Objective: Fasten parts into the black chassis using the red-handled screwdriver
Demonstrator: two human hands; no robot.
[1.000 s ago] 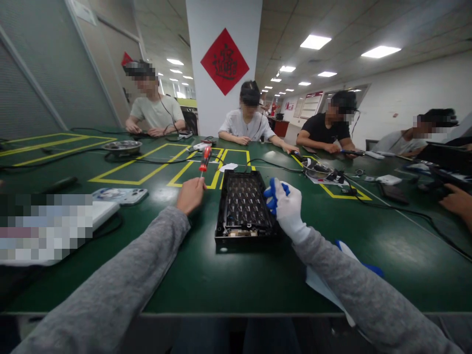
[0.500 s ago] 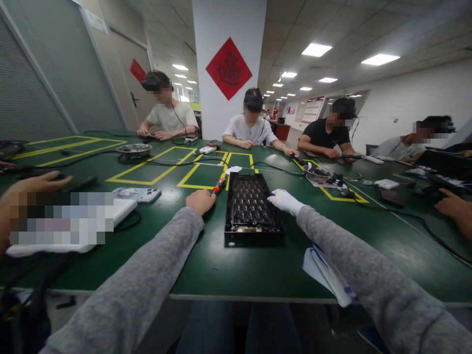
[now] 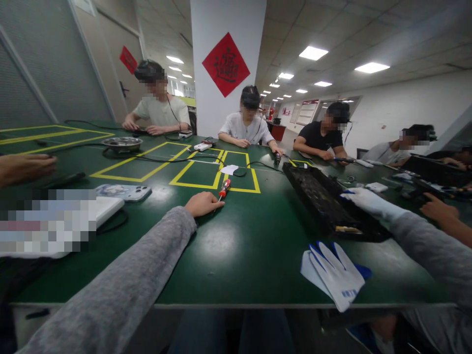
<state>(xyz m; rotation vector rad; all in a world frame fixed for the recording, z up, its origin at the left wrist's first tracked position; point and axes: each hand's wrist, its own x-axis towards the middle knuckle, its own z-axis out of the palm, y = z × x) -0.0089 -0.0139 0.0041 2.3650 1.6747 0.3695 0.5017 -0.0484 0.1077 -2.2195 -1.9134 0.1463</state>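
Observation:
My bare left hand [image 3: 204, 203] rests on the green table, its fingers closed at the metal shaft of a screwdriver [image 3: 224, 188] with a red and clear handle pointing away from me. My right hand [image 3: 363, 200], in a white glove with blue fingertips, grips the right side of a black rectangular casing [image 3: 313, 189]. The casing is long and shallow with raised walls, and it sits tilted to my view at the right. A pale strip shows at its near end. Part of its right wall is hidden by the glove and sleeve.
A spare white-and-blue glove [image 3: 337, 278] lies at the table's front edge. To the left are a phone [image 3: 127, 192] and a white device. Farther back are yellow tape outlines, a metal bowl [image 3: 122, 143], cables and a white paper scrap [image 3: 229, 169]. Co-workers sit around the table.
My right hand has moved the black casing from in front of me to the right. The left hand stays with the screwdriver. The spare glove, earlier partly under my sleeve, is now uncovered.

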